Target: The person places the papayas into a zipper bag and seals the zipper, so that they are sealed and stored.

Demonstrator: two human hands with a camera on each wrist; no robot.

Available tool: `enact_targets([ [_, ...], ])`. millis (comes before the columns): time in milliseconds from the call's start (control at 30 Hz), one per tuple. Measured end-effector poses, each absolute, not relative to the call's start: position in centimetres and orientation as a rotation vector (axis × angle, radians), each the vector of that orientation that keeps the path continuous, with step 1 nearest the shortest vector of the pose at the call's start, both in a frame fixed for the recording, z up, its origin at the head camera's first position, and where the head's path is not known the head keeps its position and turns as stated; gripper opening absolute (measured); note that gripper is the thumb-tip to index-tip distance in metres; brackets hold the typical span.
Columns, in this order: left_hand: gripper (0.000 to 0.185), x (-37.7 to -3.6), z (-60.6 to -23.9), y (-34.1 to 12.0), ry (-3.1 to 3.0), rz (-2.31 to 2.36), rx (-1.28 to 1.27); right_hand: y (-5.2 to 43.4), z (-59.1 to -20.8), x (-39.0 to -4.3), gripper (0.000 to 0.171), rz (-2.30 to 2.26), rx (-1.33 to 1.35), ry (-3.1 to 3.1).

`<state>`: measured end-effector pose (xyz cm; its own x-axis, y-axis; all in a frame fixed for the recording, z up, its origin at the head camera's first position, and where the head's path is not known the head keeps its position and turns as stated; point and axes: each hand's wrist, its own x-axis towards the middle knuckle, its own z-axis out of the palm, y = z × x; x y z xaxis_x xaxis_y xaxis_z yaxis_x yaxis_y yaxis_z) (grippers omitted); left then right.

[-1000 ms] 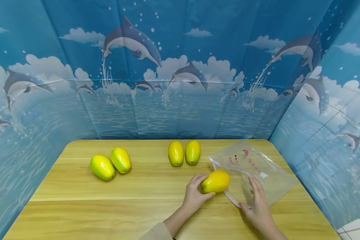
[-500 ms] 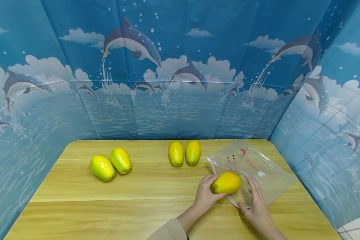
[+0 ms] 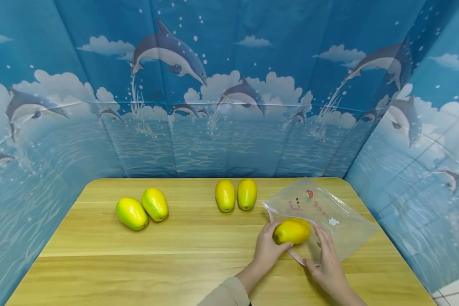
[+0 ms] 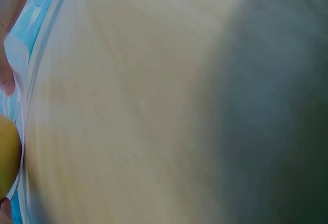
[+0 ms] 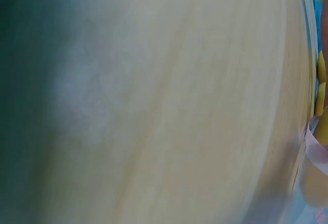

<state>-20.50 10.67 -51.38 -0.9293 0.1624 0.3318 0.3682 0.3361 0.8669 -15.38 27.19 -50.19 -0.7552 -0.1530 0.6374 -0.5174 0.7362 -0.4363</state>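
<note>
My left hand (image 3: 268,248) grips a glossy yellow papaya (image 3: 295,230), thumb below it and fingers above and behind. Its far end sits inside the mouth of a clear zip bag (image 3: 353,240) with a pale pink rim, while the tapered end stays near the palm. At the same mouth is my right hand (image 3: 329,261), its fingers spread along the upper lip and its thumb at the lower lip. The left wrist view catches only the papaya's side (image 4: 7,155) and a fingertip by the rim. In the right wrist view the pink rim (image 5: 318,155) shows at the edge.
Two yellow-green papayas (image 3: 246,194) stand side by side behind the left hand. Another pair (image 3: 131,213) lies at the table's left. The wooden table (image 3: 137,272) is backed by a blue dolphin curtain (image 3: 229,140), which also runs down the right side.
My left hand has carried the papaya rightward, and its far end has gone from the bag's rim into the mouth. The right hand has barely moved. The bag's mouth has shifted slightly left.
</note>
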Motion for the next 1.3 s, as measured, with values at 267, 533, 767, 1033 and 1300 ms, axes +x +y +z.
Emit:
enact_targets([
  [267,0.05,-20.6,-51.5,11.2,-2.35,-1.616,-0.469,27.2,-50.3,-15.5,0.11,0.817,0.516,-2.345],
  [533,0.047,-20.8,-51.7,11.2,-2.318,-1.726,-0.516,27.0,-50.1,-15.4,0.111,0.832,0.516,-2.349],
  [767,0.045,-21.0,-51.7,11.4,-2.228,-1.906,-0.52,26.9,-50.1,-15.5,0.112,0.846,0.518,-2.357],
  [1033,0.044,-21.2,-51.8,12.2,-2.22,-1.911,-0.548,26.9,-50.2,-15.5,0.111,0.852,0.573,-2.32],
  [1300,0.044,-21.5,-51.9,12.8,-2.188,-1.936,-0.55,26.8,-50.1,-15.7,0.111,0.819,0.606,-2.285],
])
